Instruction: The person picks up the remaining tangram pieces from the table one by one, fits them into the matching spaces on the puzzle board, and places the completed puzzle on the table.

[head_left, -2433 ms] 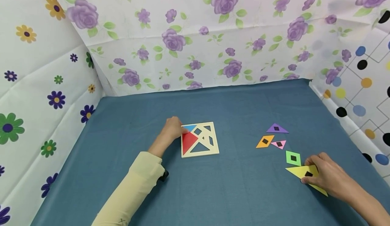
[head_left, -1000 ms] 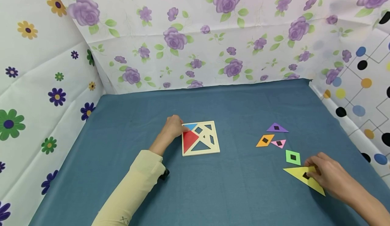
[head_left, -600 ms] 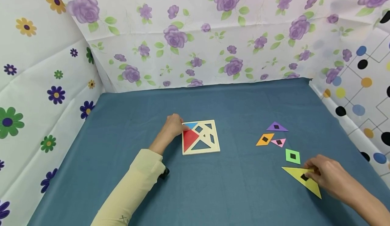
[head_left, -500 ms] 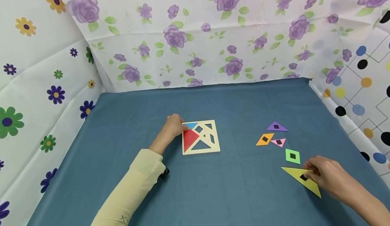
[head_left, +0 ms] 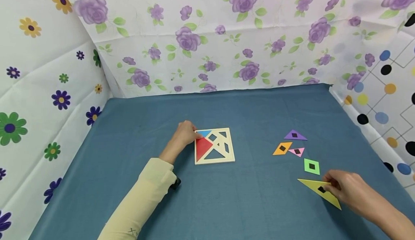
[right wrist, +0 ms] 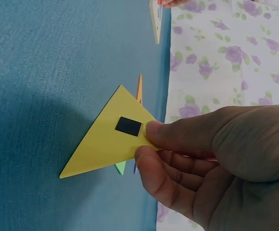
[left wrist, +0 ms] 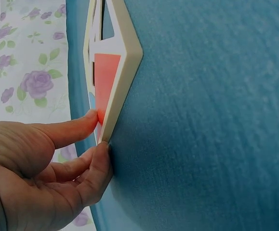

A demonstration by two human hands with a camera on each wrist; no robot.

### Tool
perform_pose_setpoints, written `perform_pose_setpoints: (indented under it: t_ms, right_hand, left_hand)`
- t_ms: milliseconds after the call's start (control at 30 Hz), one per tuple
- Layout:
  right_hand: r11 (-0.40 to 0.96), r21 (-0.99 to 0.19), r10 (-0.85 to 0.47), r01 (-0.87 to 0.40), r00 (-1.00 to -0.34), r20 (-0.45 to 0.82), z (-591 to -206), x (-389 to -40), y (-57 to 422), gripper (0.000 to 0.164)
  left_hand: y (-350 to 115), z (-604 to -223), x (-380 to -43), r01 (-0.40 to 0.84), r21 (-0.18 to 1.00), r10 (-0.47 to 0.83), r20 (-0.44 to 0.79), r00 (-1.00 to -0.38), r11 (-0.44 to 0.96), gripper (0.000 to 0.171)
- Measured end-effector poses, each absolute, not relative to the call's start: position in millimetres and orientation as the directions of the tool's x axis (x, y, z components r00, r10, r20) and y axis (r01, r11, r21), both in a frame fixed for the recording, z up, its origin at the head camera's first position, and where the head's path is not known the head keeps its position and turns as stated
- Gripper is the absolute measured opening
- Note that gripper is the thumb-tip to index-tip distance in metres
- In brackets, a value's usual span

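Observation:
My left hand [head_left: 184, 135] pinches the left edge of a pale wooden tangram board [head_left: 214, 161], thumb on top and fingers at the side. A red triangle [head_left: 202, 149] and a blue triangle [head_left: 204, 133] sit in its slots; the other slots show cloth through them. At the right, my right hand [head_left: 351, 189] pinches a large yellow triangle [head_left: 313, 185] between thumb and fingers along one edge. In the right wrist view the yellow triangle [right wrist: 98, 144] has a black patch on its face and stands tilted, its shadow on the cloth beside it.
Beyond the right hand lie a green square [head_left: 307, 168], a pink triangle [head_left: 300, 151], an orange parallelogram [head_left: 278, 151] and a purple triangle [head_left: 288, 136], each with a dark patch. Blue cloth [head_left: 253, 197] covers the table, and patterned sheets [head_left: 214, 67] wall its back and sides.
My right hand has shifted the yellow triangle slightly left, away from the green square, and tilted it up from the cloth. The left hand keeps its hold on the board.

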State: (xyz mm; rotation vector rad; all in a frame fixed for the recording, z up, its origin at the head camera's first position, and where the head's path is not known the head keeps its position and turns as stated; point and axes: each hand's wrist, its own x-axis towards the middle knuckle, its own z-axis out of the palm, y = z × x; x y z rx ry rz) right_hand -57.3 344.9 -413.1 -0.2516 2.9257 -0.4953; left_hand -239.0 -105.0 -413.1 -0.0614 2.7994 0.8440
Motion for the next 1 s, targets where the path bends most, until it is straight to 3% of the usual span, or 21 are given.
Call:
perform_pose_setpoints:
  t_ms: [200, 633, 733, 867, 1000]
  right_hand:
    - [0.93, -0.329, -0.212, -0.166, -0.971, -0.108, -411, -55, 342, 0.014]
    - [0.906, -0.368, -0.264, -0.211, -0.959, -0.101, -400, -52, 329, 0.014]
    - [0.9, -0.373, -0.278, -0.227, -0.956, -0.09, -398, -52, 326, 0.014]
    - [0.896, -0.369, -0.291, -0.247, -0.954, -0.067, -396, -52, 323, 0.016]
    - [0.885, -0.372, -0.309, -0.28, -0.951, -0.017, -394, -51, 319, 0.019]
  left_hand:
    - [-106, -414, -239, -0.106, 0.562, 0.019, -0.213, -0.977, 0.82, 0.015]
    - [-104, -415, -239, -0.11, 0.58, 0.022, -0.216, -0.976, 0.807, 0.039]
    - [-104, -415, -239, -0.111, 0.583, 0.024, -0.22, -0.975, 0.805, 0.038]
    - [-105, -416, -240, -0.112, 0.585, 0.017, -0.21, -0.978, 0.803, 0.022]
    - [-107, -417, -241, -0.117, 0.583, 0.019, -0.222, -0.975, 0.804, 0.023]
